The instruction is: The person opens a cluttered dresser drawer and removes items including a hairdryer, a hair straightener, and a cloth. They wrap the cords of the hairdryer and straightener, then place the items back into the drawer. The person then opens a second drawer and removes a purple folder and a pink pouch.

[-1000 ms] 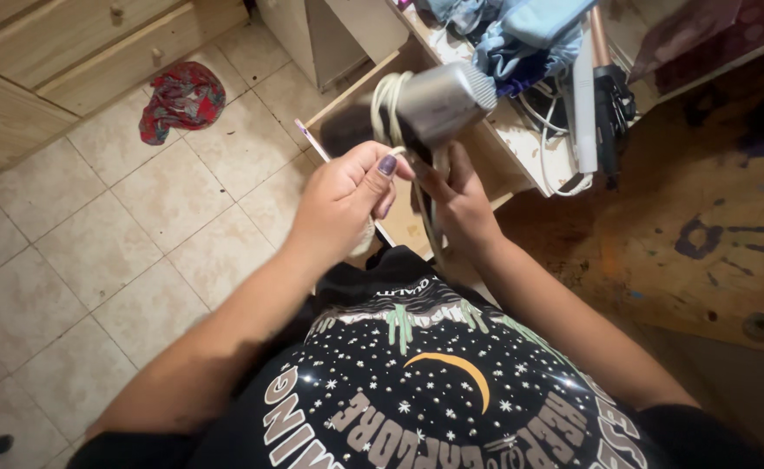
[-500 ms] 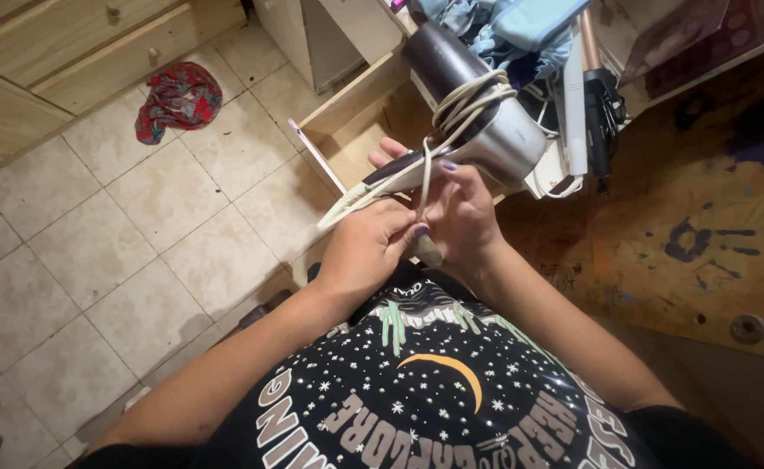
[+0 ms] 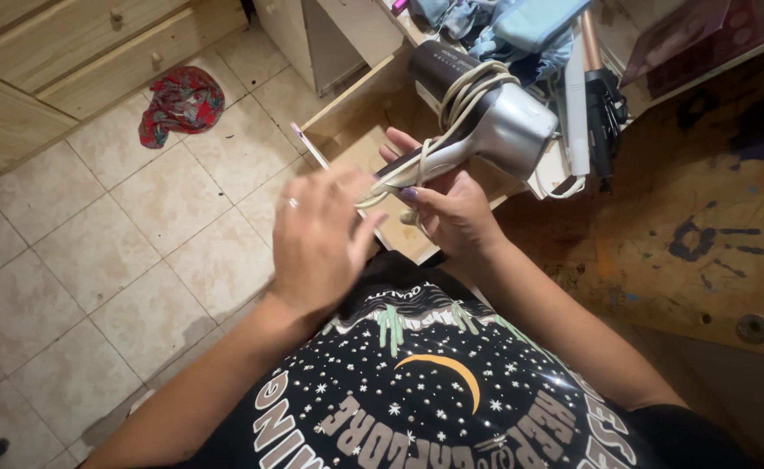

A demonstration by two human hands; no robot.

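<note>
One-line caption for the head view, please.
Right hand grips a silver hair dryer with its cord coiled around it, above an open drawer; left hand blurred beside it.

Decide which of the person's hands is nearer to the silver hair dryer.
Right. The right hand grips the handle of the silver hair dryer, fingers wrapped round it. The left hand is lower and to the left, blurred, by the loose end of the cord.
</note>
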